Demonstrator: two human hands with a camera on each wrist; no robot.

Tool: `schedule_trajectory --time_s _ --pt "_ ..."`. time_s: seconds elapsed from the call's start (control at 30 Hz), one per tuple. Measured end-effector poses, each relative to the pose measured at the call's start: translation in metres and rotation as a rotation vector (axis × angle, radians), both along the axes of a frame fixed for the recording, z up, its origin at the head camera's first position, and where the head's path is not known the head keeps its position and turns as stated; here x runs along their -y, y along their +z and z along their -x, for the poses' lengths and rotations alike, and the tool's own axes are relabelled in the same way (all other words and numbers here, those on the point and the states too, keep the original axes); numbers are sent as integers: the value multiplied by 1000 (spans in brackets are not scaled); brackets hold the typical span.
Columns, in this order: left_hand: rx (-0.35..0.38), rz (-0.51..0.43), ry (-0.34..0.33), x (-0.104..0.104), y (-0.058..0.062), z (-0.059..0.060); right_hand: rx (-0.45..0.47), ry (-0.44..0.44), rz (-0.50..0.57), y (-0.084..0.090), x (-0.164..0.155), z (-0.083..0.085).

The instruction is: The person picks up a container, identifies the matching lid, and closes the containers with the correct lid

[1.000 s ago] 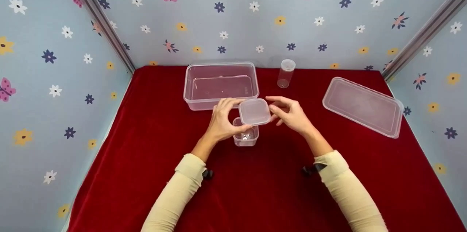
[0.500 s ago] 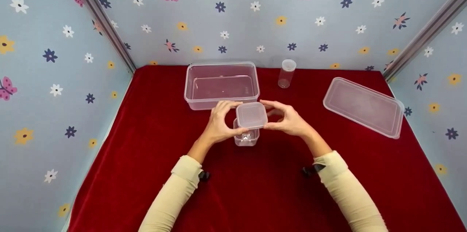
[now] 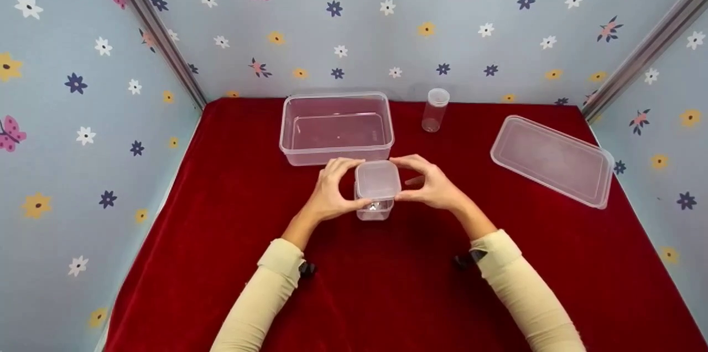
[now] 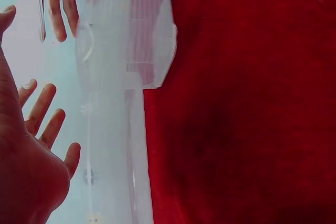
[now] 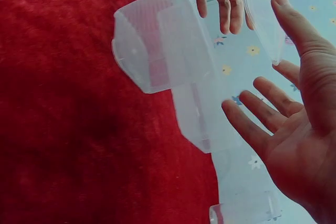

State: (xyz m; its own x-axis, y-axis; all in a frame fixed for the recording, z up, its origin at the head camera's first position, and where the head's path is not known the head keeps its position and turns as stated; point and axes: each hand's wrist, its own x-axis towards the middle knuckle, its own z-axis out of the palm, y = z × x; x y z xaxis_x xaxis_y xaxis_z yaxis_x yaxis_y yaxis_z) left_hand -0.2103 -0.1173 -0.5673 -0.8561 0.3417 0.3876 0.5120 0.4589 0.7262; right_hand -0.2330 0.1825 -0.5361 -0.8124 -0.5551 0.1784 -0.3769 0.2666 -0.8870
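A small clear square container (image 3: pixel 375 209) stands on the red cloth (image 3: pixel 387 296) at mid-table. A small clear square lid (image 3: pixel 378 179) sits level right over its mouth; whether it is seated I cannot tell. My left hand (image 3: pixel 345 183) pinches the lid's left edge with thumb and fingers. My right hand (image 3: pixel 412 180) pinches its right edge. The right wrist view shows the container (image 5: pixel 157 45) side-on and the lid (image 5: pixel 260 14) edge-on against my thumb, the other fingers spread. The left wrist view shows the container (image 4: pixel 128 40) beyond my spread fingers.
A large clear rectangular tub (image 3: pixel 336 128) stands just behind the hands. A small clear bottle (image 3: pixel 435 109) stands upright at the back. The tub's big lid (image 3: pixel 552 161) lies at the right. Flowered walls close in three sides.
My right hand came in and took the lid's right edge. Both hands then lowered the lid from up and right of the small container down onto its mouth.
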Motion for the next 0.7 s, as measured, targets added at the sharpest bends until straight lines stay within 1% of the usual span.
schedule_trajectory --time_s 0.1,0.43,0.6,0.7 --pt "17 0 -3 0 -6 0 -4 -6 -2 -7 0 0" --pt "88 -16 -20 5 -18 0 -12 -17 -29 -25 3 -2" --pt "104 -23 -26 8 -24 -1 -9 -24 -41 -31 6 -4" --pt "115 -33 -33 8 -26 -1 0 -31 -55 -34 7 -5"
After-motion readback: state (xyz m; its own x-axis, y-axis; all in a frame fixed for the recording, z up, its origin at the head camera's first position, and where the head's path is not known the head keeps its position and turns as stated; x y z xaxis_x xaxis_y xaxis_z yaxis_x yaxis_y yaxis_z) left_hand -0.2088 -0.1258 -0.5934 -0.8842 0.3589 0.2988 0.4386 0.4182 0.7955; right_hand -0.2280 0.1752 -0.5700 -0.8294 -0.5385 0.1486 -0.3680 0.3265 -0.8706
